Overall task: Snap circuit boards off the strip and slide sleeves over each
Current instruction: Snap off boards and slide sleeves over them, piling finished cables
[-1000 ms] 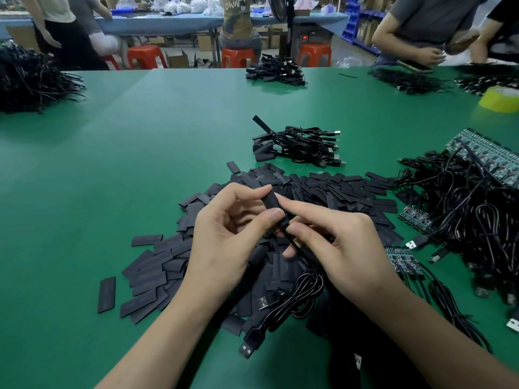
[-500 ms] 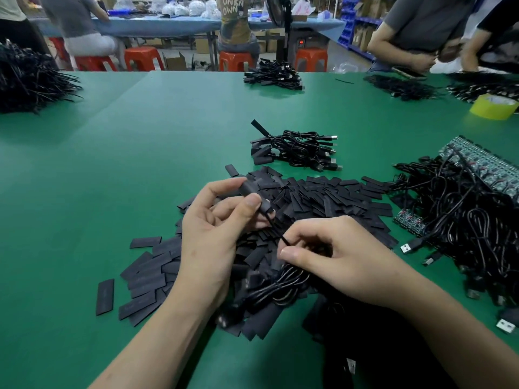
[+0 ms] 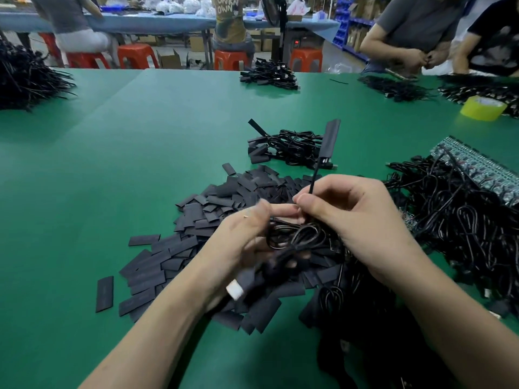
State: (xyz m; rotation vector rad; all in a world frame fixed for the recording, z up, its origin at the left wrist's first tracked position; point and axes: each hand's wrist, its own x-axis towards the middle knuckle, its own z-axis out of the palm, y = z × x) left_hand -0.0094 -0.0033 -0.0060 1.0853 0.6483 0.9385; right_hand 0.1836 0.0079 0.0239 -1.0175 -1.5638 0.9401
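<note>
Bright, even light from overhead; the green desk [image 3: 140, 164] reads matte to us, evenly lit. Faint soft shadow hugs the forearms [image 3: 157, 332]. Left hand [image 3: 241, 240] smeared by motion blur; right hand [image 3: 356, 220] fairly sharp. Desk's far edge bows from wide-angle distortion. Background workers [image 3: 415, 29] slightly soft.

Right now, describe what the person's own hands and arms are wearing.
The left hand and right hand are bare: no gloves, watch or bracelet. Both forearms are uncovered, with no shirt sleeve in view. A small gold glint near a left knuckle is too blurred to identify.
</note>
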